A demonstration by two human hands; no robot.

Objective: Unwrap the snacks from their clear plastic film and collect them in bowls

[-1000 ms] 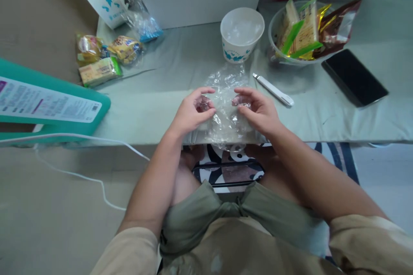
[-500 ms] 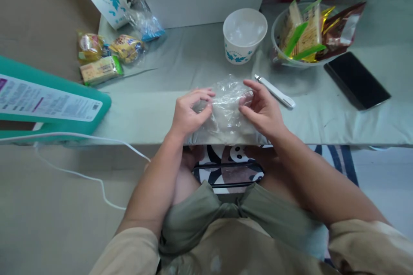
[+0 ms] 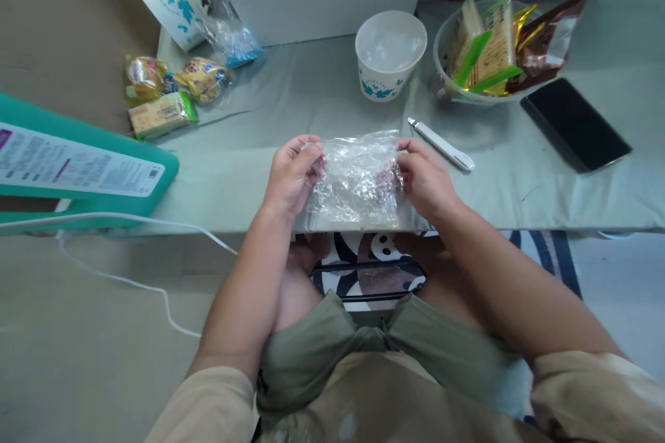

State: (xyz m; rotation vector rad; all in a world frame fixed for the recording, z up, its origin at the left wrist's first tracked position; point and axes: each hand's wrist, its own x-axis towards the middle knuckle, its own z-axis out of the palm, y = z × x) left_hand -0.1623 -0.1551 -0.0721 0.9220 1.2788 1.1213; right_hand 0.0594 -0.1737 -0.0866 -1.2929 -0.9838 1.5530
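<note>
A crinkled clear plastic bag point(image 3: 358, 180) is spread between my two hands, just above the cloth near the table's front edge. My left hand point(image 3: 295, 169) pinches its left edge between thumb and fingers. On the other side, my right hand point(image 3: 423, 176) has its thumb and fingers closed on the bag's right edge. Close by my right hand lies a slim white utility knife point(image 3: 441, 144), angled on the cloth. Beyond the bag stands a white paper cup point(image 3: 389, 55) with blue leaf prints; its inside looks pale.
A clear bowl point(image 3: 441, 73) of wrapped snacks stands at the back right, with a black phone point(image 3: 575, 124) beside it. Several packaged snacks point(image 3: 163, 114) lie at left near a leaf-printed paper point(image 3: 169, 7). A teal container point(image 3: 88, 159) and a white cable point(image 3: 166, 225) are at far left.
My fingers have closed on the plastic bag's two side edges, and the bag is now stretched wider and flatter. My left hand has shifted slightly left.
</note>
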